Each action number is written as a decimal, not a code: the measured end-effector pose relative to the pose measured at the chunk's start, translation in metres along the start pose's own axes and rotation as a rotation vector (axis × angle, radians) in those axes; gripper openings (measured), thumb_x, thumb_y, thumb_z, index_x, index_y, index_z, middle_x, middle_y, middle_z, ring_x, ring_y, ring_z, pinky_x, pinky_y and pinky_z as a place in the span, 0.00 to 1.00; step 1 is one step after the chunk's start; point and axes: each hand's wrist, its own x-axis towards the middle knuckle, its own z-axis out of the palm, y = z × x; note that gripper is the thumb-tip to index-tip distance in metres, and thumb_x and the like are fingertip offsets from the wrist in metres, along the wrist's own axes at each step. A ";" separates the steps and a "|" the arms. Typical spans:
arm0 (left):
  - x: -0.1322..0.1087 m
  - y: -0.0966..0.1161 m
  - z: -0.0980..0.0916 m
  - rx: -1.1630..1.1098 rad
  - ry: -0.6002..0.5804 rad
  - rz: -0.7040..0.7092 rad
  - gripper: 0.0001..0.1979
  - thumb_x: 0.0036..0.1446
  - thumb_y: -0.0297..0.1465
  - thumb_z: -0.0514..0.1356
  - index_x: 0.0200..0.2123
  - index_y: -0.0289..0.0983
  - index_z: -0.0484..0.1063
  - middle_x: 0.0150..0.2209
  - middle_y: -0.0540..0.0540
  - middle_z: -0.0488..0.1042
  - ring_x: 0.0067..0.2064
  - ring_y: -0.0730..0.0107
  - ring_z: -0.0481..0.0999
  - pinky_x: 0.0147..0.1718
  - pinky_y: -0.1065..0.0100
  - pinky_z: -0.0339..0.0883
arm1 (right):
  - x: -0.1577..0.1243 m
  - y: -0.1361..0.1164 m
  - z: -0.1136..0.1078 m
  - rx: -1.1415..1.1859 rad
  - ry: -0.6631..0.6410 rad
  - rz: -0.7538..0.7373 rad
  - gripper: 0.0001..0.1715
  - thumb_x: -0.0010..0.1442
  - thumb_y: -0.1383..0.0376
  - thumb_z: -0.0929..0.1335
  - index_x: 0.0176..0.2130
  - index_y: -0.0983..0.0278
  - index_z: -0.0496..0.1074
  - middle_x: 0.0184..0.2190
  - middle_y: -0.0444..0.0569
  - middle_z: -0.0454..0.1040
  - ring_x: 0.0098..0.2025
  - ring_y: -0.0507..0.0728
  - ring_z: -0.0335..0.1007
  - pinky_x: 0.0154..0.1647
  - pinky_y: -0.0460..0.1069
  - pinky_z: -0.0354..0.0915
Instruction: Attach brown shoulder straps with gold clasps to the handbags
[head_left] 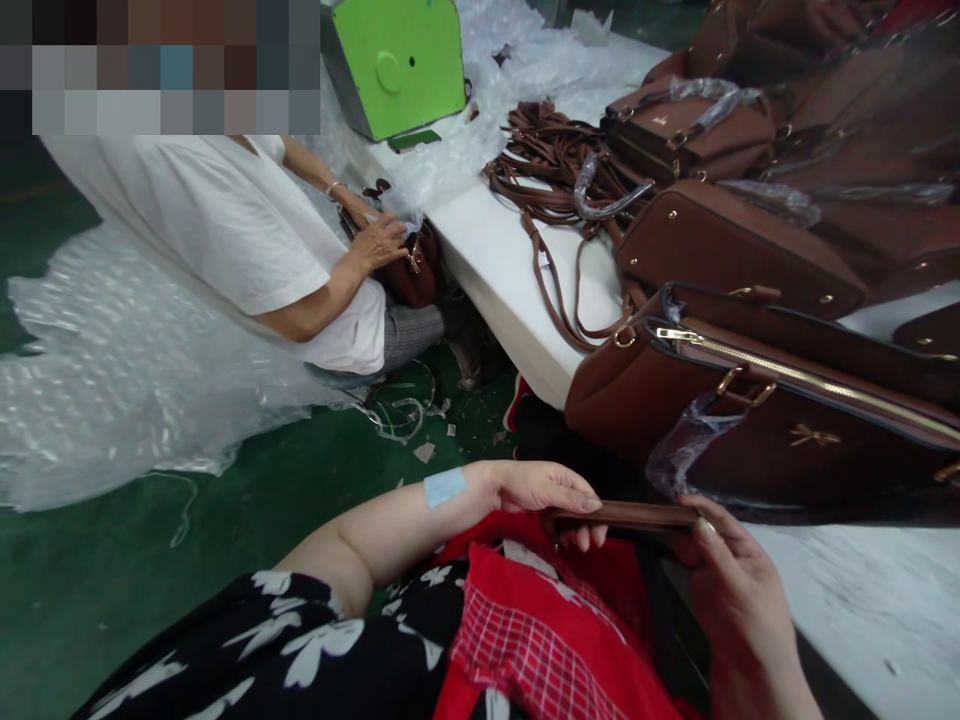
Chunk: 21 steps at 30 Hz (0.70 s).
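Note:
A brown leather strap (637,514) is stretched between my two hands, above my red apron. My left hand (551,495) pinches one end with the thumb on top. At the other end, my right hand (739,560) grips it between thumb and fingers. Just beyond the strap, a brown handbag (720,430) stands on the white table, its gold zipper running along the top. Clear plastic wraps its handle (686,450). A small gold bow sits on the front of this bag. Parts of the strap are hidden by my fingers.
More brown handbags (735,250) crowd the right of the white table (502,270), beside a heap of brown straps (551,165). A green machine (401,65) stands at the back. On the left, a seated person in a white shirt handles a brown bag (420,270), near bubble wrap (127,370).

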 end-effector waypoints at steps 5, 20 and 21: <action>-0.003 -0.007 -0.009 -0.133 0.034 0.085 0.27 0.47 0.52 0.68 0.38 0.35 0.71 0.35 0.44 0.78 0.32 0.68 0.79 0.33 0.68 0.70 | 0.000 -0.016 -0.007 -0.015 0.108 0.011 0.32 0.39 0.51 0.80 0.41 0.61 0.75 0.18 0.42 0.66 0.19 0.49 0.56 0.15 0.42 0.45; -0.022 -0.017 -0.020 0.117 0.238 0.032 0.29 0.50 0.54 0.65 0.40 0.36 0.65 0.42 0.41 0.79 0.33 0.70 0.80 0.34 0.67 0.72 | 0.000 -0.012 -0.022 0.011 0.239 -0.078 0.31 0.42 0.53 0.79 0.44 0.63 0.76 0.22 0.42 0.69 0.22 0.47 0.58 0.17 0.41 0.52; -0.025 -0.017 -0.020 0.117 0.247 0.037 0.29 0.50 0.54 0.65 0.40 0.36 0.65 0.42 0.40 0.79 0.34 0.70 0.80 0.34 0.66 0.72 | -0.001 -0.011 -0.022 0.027 0.237 -0.081 0.30 0.43 0.54 0.79 0.44 0.63 0.76 0.23 0.42 0.69 0.23 0.47 0.58 0.18 0.41 0.54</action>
